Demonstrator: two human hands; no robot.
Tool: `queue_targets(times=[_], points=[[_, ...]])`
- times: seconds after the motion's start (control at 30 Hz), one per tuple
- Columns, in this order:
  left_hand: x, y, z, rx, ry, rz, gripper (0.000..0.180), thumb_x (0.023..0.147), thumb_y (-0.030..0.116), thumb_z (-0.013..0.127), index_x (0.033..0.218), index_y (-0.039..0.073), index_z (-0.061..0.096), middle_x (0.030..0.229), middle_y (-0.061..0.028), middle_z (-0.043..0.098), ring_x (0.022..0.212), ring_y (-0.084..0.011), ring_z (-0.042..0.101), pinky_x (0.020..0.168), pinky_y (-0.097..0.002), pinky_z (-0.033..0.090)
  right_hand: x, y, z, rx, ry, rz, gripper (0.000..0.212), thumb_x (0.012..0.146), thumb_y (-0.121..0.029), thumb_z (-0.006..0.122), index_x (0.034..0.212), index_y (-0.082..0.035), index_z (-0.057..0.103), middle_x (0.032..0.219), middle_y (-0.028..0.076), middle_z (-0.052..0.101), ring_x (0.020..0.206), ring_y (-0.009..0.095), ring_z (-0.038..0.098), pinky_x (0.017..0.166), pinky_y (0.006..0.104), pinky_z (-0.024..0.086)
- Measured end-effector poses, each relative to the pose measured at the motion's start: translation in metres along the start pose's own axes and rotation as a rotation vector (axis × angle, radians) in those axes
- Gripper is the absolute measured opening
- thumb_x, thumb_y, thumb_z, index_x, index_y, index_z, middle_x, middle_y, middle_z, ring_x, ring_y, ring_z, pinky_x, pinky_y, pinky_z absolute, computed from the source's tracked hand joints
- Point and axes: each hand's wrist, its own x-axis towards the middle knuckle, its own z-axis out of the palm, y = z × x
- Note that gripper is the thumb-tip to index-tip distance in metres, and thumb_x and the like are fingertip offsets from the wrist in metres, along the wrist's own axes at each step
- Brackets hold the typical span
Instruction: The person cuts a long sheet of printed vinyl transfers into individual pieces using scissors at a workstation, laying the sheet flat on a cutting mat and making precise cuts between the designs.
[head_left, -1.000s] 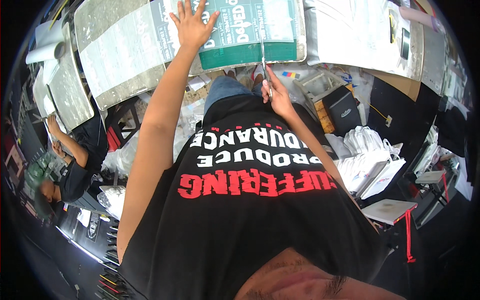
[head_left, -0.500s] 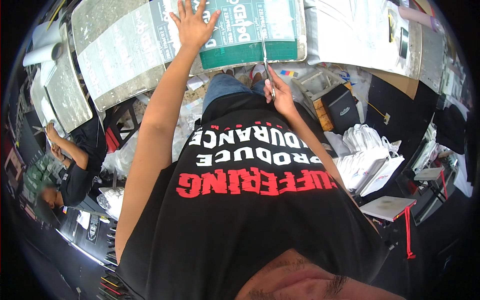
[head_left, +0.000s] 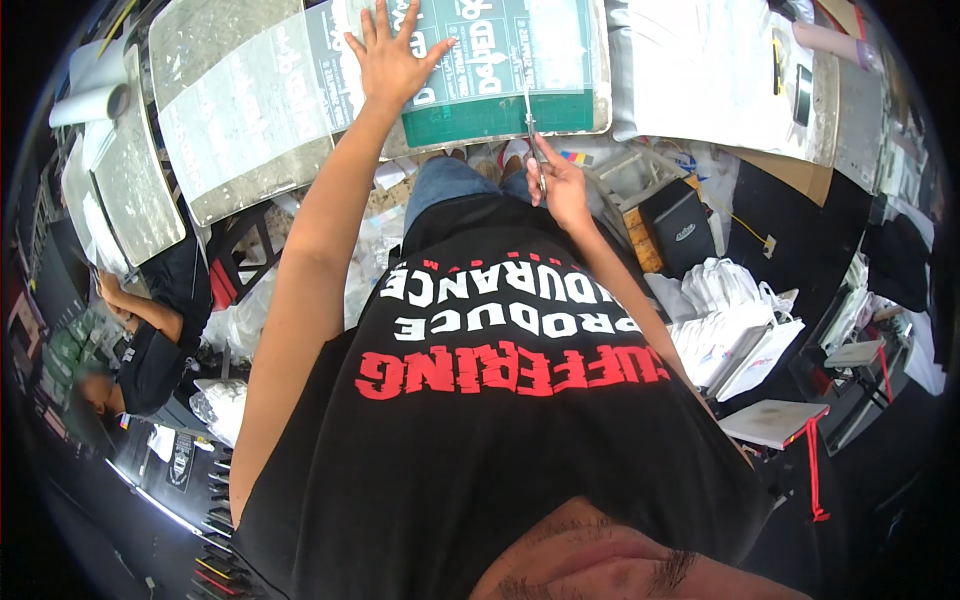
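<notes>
My left hand (head_left: 393, 65) lies flat with fingers spread on a long translucent film sheet (head_left: 250, 105) printed with white lettering. The sheet stretches across a worn grey work board, and its right part lies over a green cutting mat (head_left: 465, 122). In my right hand (head_left: 560, 187) is a pair of metal scissors (head_left: 531, 122), held by the handles near the board's front edge. Its blades point away from me and reach over the mat to the sheet's near edge, by the right end of the print. How far the blades are parted is too small to make out.
White fabric covers another board (head_left: 720, 85) to the right. A black box (head_left: 678, 222) and stacked white bags (head_left: 740, 325) stand lower right. At far left, a co-worker (head_left: 150, 340) is beside a board with a white roll (head_left: 90, 105).
My right hand and the scissors have shifted slightly toward me. My left hand stays spread on the sheet, a little farther right in view. The co-worker's raised hand has come down.
</notes>
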Motion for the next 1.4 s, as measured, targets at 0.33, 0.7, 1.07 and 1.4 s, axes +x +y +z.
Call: queue_targets(times=[0.33, 0.7, 1.07, 1.4], points=[[0.003, 0.007, -0.010, 0.022, -0.014, 0.013, 0.106, 0.063, 0.084, 0.064, 0.148, 0.027, 0.041, 0.156, -0.0251, 0.025, 0.145, -0.0473, 0.017, 0.111, -0.0707, 0.010, 0.016, -0.001, 0.003, 0.020, 0.005, -0.058, 0.055, 0.095, -0.016, 0.065, 0.145, -0.008, 0.044, 0.067, 0.002, 0.054, 0.053, 0.009, 0.046, 0.047, 0.0247, 0.039], [0.005, 0.005, -0.008, 0.025, -0.034, -0.009, 0.107, 0.063, 0.082, 0.066, 0.150, 0.028, 0.038, 0.156, -0.0245, 0.025, 0.146, -0.0453, 0.017, 0.111, -0.0704, 0.010, 0.034, -0.012, 0.012, 0.027, 0.036, -0.107, 0.056, 0.095, -0.018, 0.065, 0.145, -0.005, 0.043, 0.066, 0.002, 0.053, 0.054, 0.008, 0.046, 0.049, 0.0242, 0.040], [0.001, 0.002, -0.012, 0.013, -0.072, -0.051, 0.107, 0.063, 0.086, 0.061, 0.151, 0.030, 0.036, 0.158, -0.0217, 0.021, 0.147, -0.0434, 0.012, 0.113, -0.0687, 0.006, 0.072, -0.042, 0.022, 0.017, 0.044, -0.212, 0.054, 0.094, -0.018, 0.066, 0.142, -0.002, 0.046, 0.065, 0.002, 0.054, 0.050, 0.009, 0.047, 0.044, 0.0250, 0.038], [0.005, 0.007, -0.005, -0.006, -0.064, -0.045, 0.104, 0.067, 0.084, 0.060, 0.151, 0.028, 0.036, 0.158, -0.0224, 0.020, 0.147, -0.0447, 0.010, 0.112, -0.0693, 0.004, 0.124, -0.151, 0.030, -0.044, -0.034, -0.424, 0.058, 0.096, -0.026, 0.062, 0.143, 0.000, 0.041, 0.065, 0.004, 0.054, 0.053, 0.011, 0.049, 0.051, 0.0263, 0.043]])
